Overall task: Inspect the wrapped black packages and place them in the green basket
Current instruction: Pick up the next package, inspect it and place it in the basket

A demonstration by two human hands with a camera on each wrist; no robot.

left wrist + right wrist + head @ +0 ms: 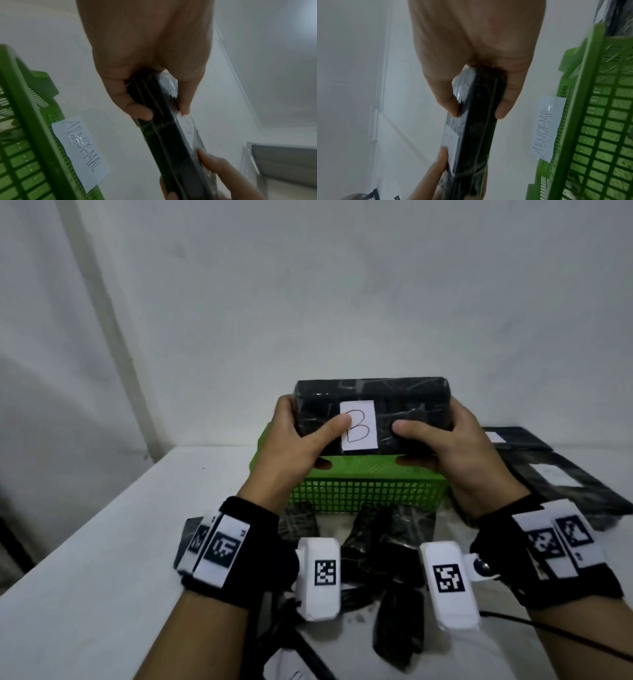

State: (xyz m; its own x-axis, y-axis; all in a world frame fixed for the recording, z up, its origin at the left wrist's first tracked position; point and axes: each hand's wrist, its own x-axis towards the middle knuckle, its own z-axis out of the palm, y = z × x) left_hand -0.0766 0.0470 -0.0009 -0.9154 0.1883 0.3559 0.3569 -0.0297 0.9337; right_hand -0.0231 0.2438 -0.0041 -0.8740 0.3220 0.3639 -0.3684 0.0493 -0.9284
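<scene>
Black plastic-wrapped rectangular package (404, 405), white "B" label facing wearer, held upright above green mesh plastic basket (366, 491); left hand (294, 446) and right hand (455, 446) clamp opposite ends, thumbs on front; best lowered level, clear of basket rim

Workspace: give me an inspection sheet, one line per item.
Surface: white table, smudged near the front.
Job's things: wrapped black package labelled B, held above the green basket; basket tagged ABNORMAL.
Clutter: more black packages on the right, loose black wrapped pieces in front.
Hands: left hand and right hand grip the package's ends.
Cables: black cable at right.
Surroundings: plain white wall.
</scene>
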